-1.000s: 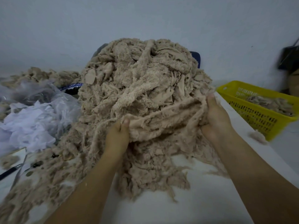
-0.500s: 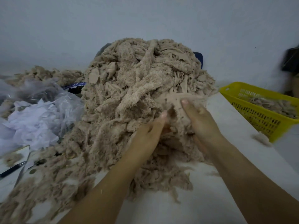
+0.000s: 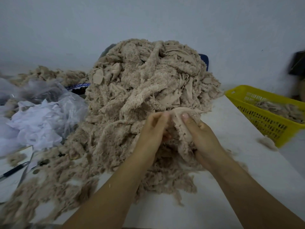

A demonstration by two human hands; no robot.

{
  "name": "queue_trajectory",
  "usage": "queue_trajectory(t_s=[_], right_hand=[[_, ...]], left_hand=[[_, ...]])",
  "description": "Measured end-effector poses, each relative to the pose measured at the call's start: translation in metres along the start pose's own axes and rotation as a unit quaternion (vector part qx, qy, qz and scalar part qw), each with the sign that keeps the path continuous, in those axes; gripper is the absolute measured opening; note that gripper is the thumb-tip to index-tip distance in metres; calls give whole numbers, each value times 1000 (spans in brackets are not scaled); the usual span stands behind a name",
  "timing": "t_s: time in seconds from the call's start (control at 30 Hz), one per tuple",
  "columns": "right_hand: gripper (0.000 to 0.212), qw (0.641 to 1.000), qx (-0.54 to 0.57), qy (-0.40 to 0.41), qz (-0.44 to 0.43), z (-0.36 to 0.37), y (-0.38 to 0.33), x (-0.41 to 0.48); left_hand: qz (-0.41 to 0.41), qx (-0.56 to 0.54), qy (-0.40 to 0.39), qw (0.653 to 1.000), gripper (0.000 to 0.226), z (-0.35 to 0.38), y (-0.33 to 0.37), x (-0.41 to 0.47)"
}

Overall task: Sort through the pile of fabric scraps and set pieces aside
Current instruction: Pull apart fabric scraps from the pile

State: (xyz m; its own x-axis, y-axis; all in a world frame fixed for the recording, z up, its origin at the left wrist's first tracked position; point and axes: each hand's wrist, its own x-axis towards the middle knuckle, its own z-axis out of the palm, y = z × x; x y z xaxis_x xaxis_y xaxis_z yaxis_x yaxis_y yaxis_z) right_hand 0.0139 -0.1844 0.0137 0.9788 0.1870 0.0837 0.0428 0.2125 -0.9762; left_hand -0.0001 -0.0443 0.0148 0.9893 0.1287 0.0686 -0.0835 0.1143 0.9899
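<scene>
A tall pile of beige fleece scraps (image 3: 145,90) fills the middle of the white table (image 3: 231,187). At its near right side both hands hold one beige scrap (image 3: 180,128) close together. My left hand (image 3: 151,131) pinches the scrap's upper edge with fingertips and thumb. My right hand (image 3: 203,138) grips the same scrap, thumb on its smooth backing and fingers curled under the furry side. Most of the scrap between the hands is folded and partly hidden.
A yellow perforated basket (image 3: 264,123) with several beige scraps stands at the right. Clear plastic bags with white fabric (image 3: 38,123) lie at the left, a pen (image 3: 14,170) near the left edge. More beige fluff (image 3: 49,184) spreads over the front left.
The hands were wide apart on a long strip, then came together at the pile's near right side. They now hold one small scrap between them, slightly lower and nearer.
</scene>
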Motion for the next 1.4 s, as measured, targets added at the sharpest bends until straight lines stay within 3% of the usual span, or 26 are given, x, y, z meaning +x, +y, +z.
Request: queue_trajectory(t_s=[0.2,0.3,0.33,0.43,0.5,0.57,0.63,0.73,0.8,0.87,0.93,1.1,1.13,1.2,1.23,1.3,1.4], right_hand=[[66,999,-11,27,17,-2,0,-1],[72,997,33,60,44,-9,1,-1],[65,994,60,78,38,-13,0,0],[39,987,108,119,1,-32,-7,4],[45,986,92,138,-3,-38,-10,8],[59,992,67,111,4,-33,-7,9],[64,997,37,67,1,-20,-3,4],[52,998,-63,1,1,-1,4,-8],[52,988,-152,-16,-3,3,10,-13],[53,980,-200,-19,-14,4,13,-17],[63,976,-216,-13,-18,4,11,-19],[96,984,-175,6,-33,7,5,-14],[85,982,-178,22,-54,8,5,-12],[43,975,-189,62,-95,8,8,-8],[39,974,-188,79,-102,5,9,-7],[47,972,-181,121,-87,-7,10,-4],[65,968,-181,173,-36,-31,6,2]], left_hand=[[31,153,-21,987,23,-6,-12,0],[102,326,8,940,23,-19,-13,3],[116,365,30,923,21,-29,-14,5],[81,381,106,915,18,-64,-11,12],[61,395,102,911,24,-74,-10,13],[50,417,52,906,46,-65,-6,10],[24,364,-4,931,77,-47,0,2],[-93,145,-101,980,87,-19,11,-7],[-129,-7,-107,986,80,-11,12,-4],[-115,-113,-58,985,52,-7,15,0],[-92,-149,-32,984,36,-7,17,0],[-45,-110,-79,990,38,-7,12,-11],[-48,-117,-84,988,37,-5,12,-13],[-58,-160,-44,984,36,-2,14,-14],[-73,-202,-2,977,34,-3,17,-12],[-105,-290,68,949,32,-13,23,-3],[-98,-289,59,951,35,-31,24,3]])
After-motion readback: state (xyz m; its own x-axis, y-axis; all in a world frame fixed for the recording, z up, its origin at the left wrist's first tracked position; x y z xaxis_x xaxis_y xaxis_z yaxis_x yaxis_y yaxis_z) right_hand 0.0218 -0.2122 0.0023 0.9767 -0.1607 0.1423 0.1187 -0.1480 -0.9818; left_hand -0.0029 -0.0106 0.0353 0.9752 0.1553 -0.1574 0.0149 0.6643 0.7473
